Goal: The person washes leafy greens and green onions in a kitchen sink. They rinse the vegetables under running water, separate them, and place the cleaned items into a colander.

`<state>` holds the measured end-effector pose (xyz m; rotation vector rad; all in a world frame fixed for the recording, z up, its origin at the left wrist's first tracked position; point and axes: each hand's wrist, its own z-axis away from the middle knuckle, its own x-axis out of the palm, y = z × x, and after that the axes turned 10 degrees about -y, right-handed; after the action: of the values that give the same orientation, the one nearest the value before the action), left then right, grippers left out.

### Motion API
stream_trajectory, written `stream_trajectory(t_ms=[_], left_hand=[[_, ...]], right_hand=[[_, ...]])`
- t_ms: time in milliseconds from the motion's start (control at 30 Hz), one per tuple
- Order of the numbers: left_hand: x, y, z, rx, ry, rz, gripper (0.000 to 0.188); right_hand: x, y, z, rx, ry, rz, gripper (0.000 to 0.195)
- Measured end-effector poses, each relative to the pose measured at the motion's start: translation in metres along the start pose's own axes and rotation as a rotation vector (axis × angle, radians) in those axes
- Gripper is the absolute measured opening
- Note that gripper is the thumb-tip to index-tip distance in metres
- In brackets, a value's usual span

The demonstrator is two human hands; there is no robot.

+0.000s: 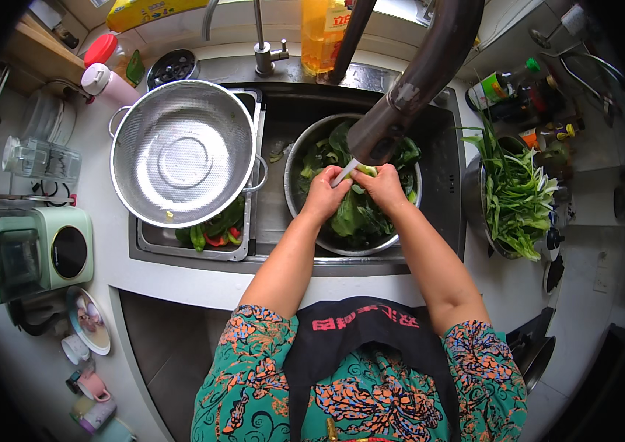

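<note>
Both hands are over a round metal basin (289, 182) of leafy greens (354, 218) standing in the sink. My left hand (324, 190) and my right hand (383, 188) meet at a pale green leaf stalk (366, 170), pinching it between thumbs and fingers. Water (344, 173) runs onto them from the dark faucet head (376, 130) directly above. The faucet hides part of the basin's far side, and the hands cover some of the leaves.
An empty metal colander (184, 152) rests over the left drain tray (218, 254), above green and red peppers (216, 232). At right, a metal bowl (475, 199) holds cut greens (517, 193). A bottle of orange liquid (321, 38) and a slim tap (264, 55) stand behind the sink.
</note>
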<state>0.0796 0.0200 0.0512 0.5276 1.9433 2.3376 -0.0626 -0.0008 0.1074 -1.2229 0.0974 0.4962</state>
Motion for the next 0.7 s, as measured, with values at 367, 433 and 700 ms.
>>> stream_trajectory(t_ms=[367, 433, 700], left_hand=[[-0.005, -0.002, 0.004, -0.089, 0.029, -0.454, 0.016], [-0.003, 0.001, 0.005, -0.081, 0.005, -0.505, 0.017], [-0.01, 0.016, 0.004, -0.191, -0.131, 0.235, 0.02]], right_hand=[[0.008, -0.024, 0.001, -0.174, 0.014, 0.698, 0.027], [0.009, -0.016, 0.0, -0.188, 0.061, 0.752, 0.027], [-0.027, 0.006, 0.0, 0.085, -0.033, -0.315, 0.009]])
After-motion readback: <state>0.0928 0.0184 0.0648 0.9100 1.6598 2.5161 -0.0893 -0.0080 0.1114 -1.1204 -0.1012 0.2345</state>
